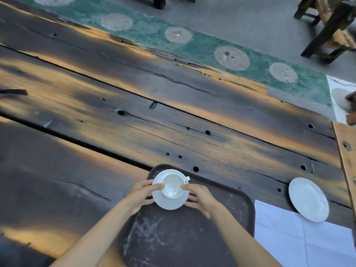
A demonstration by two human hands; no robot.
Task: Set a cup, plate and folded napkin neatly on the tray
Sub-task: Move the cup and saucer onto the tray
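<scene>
A white cup [172,186] stands on a white saucer [169,203] at the far left corner of a dark brown tray [183,237]. My left hand [143,194] grips the saucer's left edge, with the thumb on the cup's rim. From the other side, my right hand [200,198] holds the saucer's right edge, its thumb touching the cup. A white plate [308,199] lies on the table to the right of the tray. A white napkin [300,239] lies spread flat beside the tray, partly under the plate.
The dark, weathered wooden table [134,112] has wide gaps and holes between its planks. A lighter wooden board [346,151] lies at the right edge. Beyond the table are a green mat with round stones and wooden chair legs [325,29].
</scene>
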